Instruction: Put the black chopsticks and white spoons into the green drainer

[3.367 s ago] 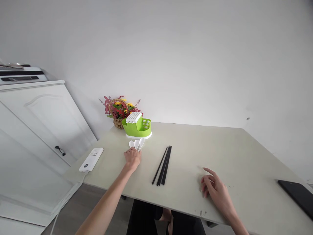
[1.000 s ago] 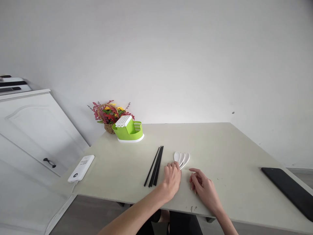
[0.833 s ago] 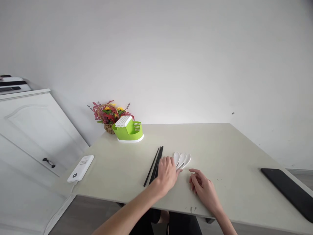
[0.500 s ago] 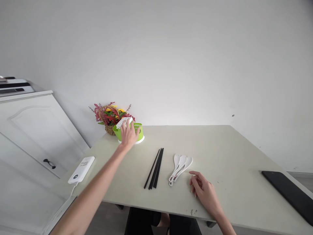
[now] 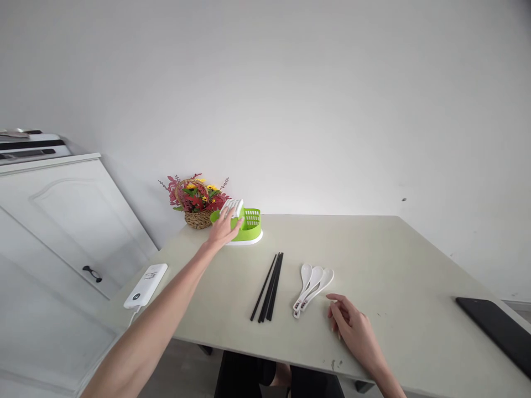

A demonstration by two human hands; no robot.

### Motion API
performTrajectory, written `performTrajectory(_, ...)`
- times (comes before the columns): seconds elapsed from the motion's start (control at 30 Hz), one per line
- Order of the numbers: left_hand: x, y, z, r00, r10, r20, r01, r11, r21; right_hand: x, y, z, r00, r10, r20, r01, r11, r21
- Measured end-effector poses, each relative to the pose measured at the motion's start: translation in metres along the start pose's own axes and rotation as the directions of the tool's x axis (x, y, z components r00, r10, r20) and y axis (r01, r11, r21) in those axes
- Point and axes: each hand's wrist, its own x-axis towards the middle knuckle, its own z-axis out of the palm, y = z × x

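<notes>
At the far left of the table stands a green utensil holder (image 5: pixel 250 234) with slotted walls, a white base and a white slotted top piece (image 5: pixel 233 207). My left hand (image 5: pixel 223 228) reaches out to it, fingers and thumb closed on its near side; part of the grip is hidden. Several black chopsticks (image 5: pixel 269 290) lie side by side at the middle of the table. Right of them, three white spoons (image 5: pixel 312 287) overlap at their handles. My right hand (image 5: pixel 352 327) rests on the table beside the spoons, fingers loosely bent and apart, holding nothing.
Behind the holder sits a wicker basket of artificial flowers (image 5: pixel 197 204). A white power bank (image 5: pixel 146 286) with a cable lies at the left table edge, near a white cabinet (image 5: pixel 70 221). On the right edge is a flat black object (image 5: pixel 498 331). A wall runs behind the table.
The utensil holder has shifted right, away from the flower basket, along with my left hand. The view has turned slightly left. My right hand stays beside the spoons.
</notes>
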Motion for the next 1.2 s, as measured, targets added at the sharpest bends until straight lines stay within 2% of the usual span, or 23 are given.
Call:
performTrajectory(0.23,0.0,0.073,0.028,0.986,0.167,-0.028,-0.168,0.984,-0.052,0.001,0.002,0.0,1.0,0.005,0.006,-0.005,1.0,-0.006)
performTrajectory(0.47,-0.012,0.146,0.037,0.955,0.294,-0.033,-0.295,0.953,-0.074,0.001,-0.001,0.003,1.0,-0.014,-0.014,0.014,1.0,0.01)
performTrajectory(0.7,-0.023,0.198,0.048,0.919,0.393,-0.031,-0.394,0.912,-0.117,0.001,-0.002,0.001,1.0,-0.01,-0.024,0.011,1.0,0.012)
performTrajectory(0.9,-0.029,0.214,0.046,0.904,0.429,0.0,-0.425,0.896,-0.132,0.001,0.0,0.001,1.0,0.009,-0.003,-0.009,1.0,0.013)
performTrajectory(1.0,-0.028,0.211,0.037,0.887,0.457,0.065,-0.442,0.881,-0.171,0.0,-0.002,0.001,1.0,0.004,-0.009,-0.004,1.0,0.017)
performTrajectory(1.07,-0.027,0.203,0.032,0.862,0.501,0.072,-0.478,0.853,-0.209,-0.001,-0.004,0.0,1.0,-0.004,-0.02,0.005,1.0,0.03)
performTrajectory(1.13,-0.027,0.191,0.029,0.843,0.538,-0.015,-0.526,0.817,-0.236,-0.002,-0.006,0.0,0.999,-0.009,-0.034,0.01,0.999,0.034)
performTrajectory(1.2,-0.031,0.174,0.032,0.857,0.489,-0.162,-0.515,0.813,-0.273,-0.002,-0.007,-0.001,0.999,-0.004,-0.039,0.005,1.0,0.028)
